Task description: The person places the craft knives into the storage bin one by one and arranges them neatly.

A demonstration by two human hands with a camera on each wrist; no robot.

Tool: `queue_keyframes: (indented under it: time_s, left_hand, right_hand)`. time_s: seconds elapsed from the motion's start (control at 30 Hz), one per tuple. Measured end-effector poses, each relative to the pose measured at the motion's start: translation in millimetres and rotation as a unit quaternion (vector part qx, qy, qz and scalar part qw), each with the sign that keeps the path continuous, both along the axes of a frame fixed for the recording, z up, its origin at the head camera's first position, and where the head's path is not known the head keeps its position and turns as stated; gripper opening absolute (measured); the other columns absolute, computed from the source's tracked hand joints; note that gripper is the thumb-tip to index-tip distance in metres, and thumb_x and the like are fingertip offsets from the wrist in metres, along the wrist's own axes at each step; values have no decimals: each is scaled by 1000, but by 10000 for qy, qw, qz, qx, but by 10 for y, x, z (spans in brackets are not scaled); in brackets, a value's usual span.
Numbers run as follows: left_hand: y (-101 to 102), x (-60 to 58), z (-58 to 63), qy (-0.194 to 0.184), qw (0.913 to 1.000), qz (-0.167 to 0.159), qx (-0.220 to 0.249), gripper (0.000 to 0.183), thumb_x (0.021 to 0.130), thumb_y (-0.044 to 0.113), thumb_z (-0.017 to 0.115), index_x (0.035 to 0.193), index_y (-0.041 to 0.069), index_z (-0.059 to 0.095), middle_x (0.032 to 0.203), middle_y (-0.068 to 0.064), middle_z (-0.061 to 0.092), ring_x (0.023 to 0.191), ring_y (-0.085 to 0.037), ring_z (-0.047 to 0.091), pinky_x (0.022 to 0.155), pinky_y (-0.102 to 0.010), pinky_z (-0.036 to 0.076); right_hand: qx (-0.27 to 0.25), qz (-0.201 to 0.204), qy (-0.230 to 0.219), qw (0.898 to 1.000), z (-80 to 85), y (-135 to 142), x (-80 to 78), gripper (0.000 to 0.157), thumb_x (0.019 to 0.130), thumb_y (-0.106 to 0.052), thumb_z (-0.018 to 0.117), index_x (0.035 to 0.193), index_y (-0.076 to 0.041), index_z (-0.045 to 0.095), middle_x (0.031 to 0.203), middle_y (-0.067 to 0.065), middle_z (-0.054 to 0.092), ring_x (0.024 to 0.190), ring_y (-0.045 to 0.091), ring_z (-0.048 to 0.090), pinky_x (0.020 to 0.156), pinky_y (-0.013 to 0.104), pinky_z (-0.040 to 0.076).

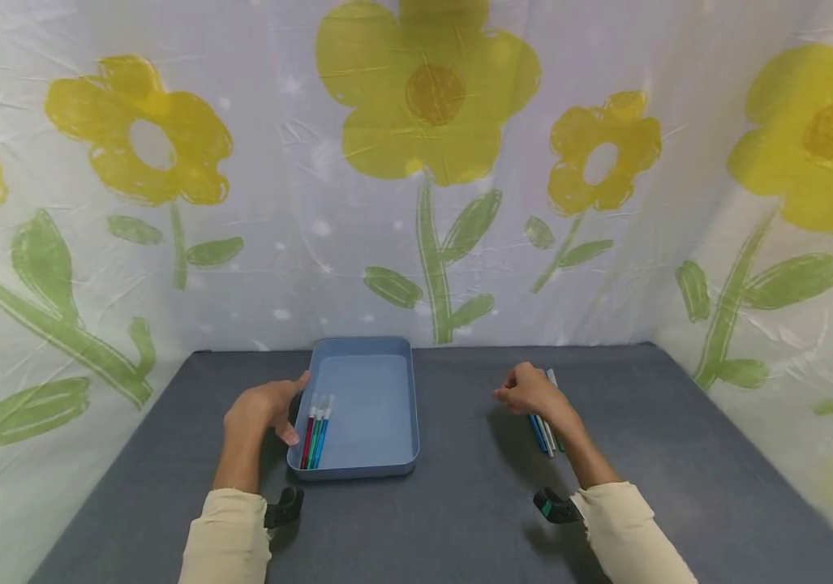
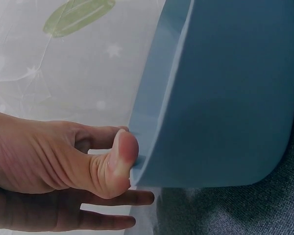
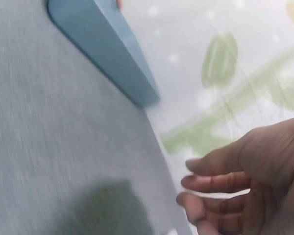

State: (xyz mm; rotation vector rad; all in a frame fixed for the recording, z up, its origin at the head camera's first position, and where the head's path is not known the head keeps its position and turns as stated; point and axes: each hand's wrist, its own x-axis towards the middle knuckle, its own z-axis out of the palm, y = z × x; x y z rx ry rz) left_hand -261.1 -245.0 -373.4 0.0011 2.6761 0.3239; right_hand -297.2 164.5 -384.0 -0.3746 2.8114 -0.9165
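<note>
A shallow blue tray point(image 1: 372, 397) lies left of the middle of the dark table. Inside it, along the left side, red, green and blue felt-tip pens point(image 1: 317, 438) with pale caps lie side by side. My left hand point(image 1: 259, 410) is at the tray's left side, its fingers extended and the thumb tip right at the rim, as the left wrist view shows. Over several more pens point(image 1: 543, 436) on the right is my right hand point(image 1: 530, 393), partly hiding them. Its fingers are loosely bent, with nothing between them in the right wrist view.
A pale curtain point(image 1: 270, 243) printed with yellow flowers hangs behind the dark table point(image 1: 460, 503) and on both sides. Each wrist wears a black band, the left band point(image 1: 285, 508) near the tray's front corner and the right band point(image 1: 556, 507) low over the table.
</note>
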Motion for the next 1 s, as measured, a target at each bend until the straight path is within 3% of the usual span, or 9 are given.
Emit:
queue_keyframes:
  time_s: [0.13, 0.23, 0.47, 0.73, 1.0]
  left_hand:
    - [-7, 8, -1, 26, 10000, 18, 11, 121, 78, 12, 91, 167, 2, 10, 167, -34, 25, 154, -54, 29, 117, -69, 37]
    - [-17, 10, -2, 8, 10000, 33, 26, 121, 79, 11, 91, 168, 3, 9, 168, -34, 24, 154, -54, 28, 117, -69, 37]
    - [-36, 14, 4, -2, 9999, 139, 93, 122, 78, 12, 91, 168, 4, 8, 168, -34, 23, 154, -56, 27, 116, -71, 37]
    - [-21, 19, 3, -17, 9997, 154, 212, 121, 78, 11, 91, 168, 4, 9, 169, -33, 21, 155, -55, 24, 117, -71, 35]
    - [3, 5, 6, 36, 9999, 153, 67, 122, 76, 12, 92, 168, 4, 12, 168, -34, 25, 154, -54, 29, 116, -70, 37]
  right_hand:
    - [741, -392, 18, 9965, 5, 175, -29, 47, 100, -13, 67, 56, -14, 51, 52, -2, 43, 47, 8, 30, 49, 24, 27]
    - [1089, -597, -43, 9923, -15, 238, -55, 55, 99, -12, 66, 52, -21, 38, 49, -7, 31, 46, 7, 23, 47, 23, 23]
    - [1458, -972, -71, 9845, -111, 244, -104, 51, 95, -14, 72, 55, -19, 42, 51, -4, 37, 49, 13, 35, 51, 29, 32]
    - [1789, -1211, 122, 9763, -190, 187, -99, 39, 86, -21, 87, 69, -10, 53, 67, 4, 50, 62, 21, 51, 61, 38, 42]
    - [1879, -1204, 263, 9744, -190, 173, -69, 28, 88, -18, 85, 82, -5, 61, 76, 11, 61, 71, 29, 62, 70, 49, 53]
